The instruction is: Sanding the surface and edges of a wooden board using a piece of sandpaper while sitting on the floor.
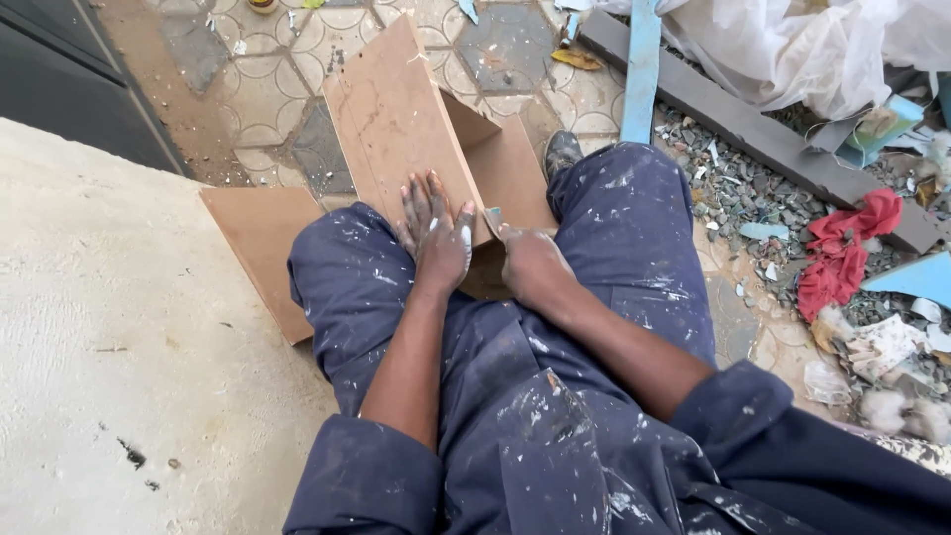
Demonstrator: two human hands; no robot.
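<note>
I sit in paint-spattered blue overalls with a brown flattened cardboard box (396, 119) propped between my knees. My left hand (434, 233) lies flat on its near flap, fingers spread and smeared with white. My right hand (530, 263) is closed at the flap's lower right corner, gripping a small grey blade-like tool (492, 218) whose tip pokes out against the cardboard edge. Most of that tool is hidden in my fist. Another cardboard panel (260, 238) lies to the left under my left thigh.
A pale concrete slab (109, 327) fills the left side. Patterned paving (267, 89) lies ahead. On the right are gravel, a grey timber beam (753, 124), a blue strip (642, 59), white plastic sheeting (792, 45), a red rag (842, 253) and scattered litter.
</note>
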